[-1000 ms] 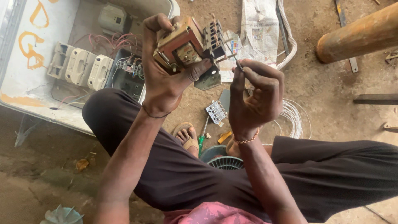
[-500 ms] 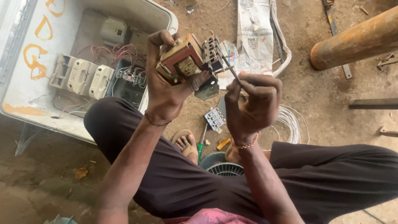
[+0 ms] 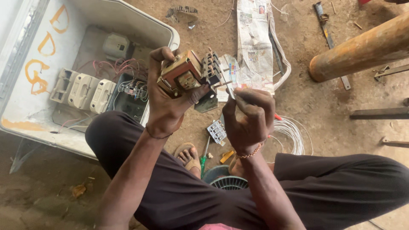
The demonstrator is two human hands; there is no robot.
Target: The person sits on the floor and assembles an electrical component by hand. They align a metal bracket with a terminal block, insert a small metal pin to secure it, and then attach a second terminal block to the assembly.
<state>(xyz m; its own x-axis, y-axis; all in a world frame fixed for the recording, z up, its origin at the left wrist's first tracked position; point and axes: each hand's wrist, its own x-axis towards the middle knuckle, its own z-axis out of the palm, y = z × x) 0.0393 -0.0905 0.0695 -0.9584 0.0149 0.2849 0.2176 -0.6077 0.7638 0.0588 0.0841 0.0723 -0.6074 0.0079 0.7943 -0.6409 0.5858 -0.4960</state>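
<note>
Left hand [image 3: 168, 104] clamps transformer [image 3: 181, 76] from below, thumb pressed on its front, terminal block [image 3: 211, 68] bolted at side; unit held up over knees, above dirt floor. Right hand [image 3: 249, 121] pinched shut on thin tool, likely screwdriver [image 3: 222, 84], tip at terminal block. Judgement: work mid-way. Unit already out of open white box [image 3: 128, 21], which holds grey breakers [image 3: 83, 89] and loose wiring; terminals not finished. Small grey part [image 3: 217, 131], green-handled screwdriver [image 3: 204, 159], white wire coil [image 3: 289, 132] lie on ground beneath.

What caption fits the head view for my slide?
Left hand grips a small transformer assembly while right hand works a thin tool at it.
</note>
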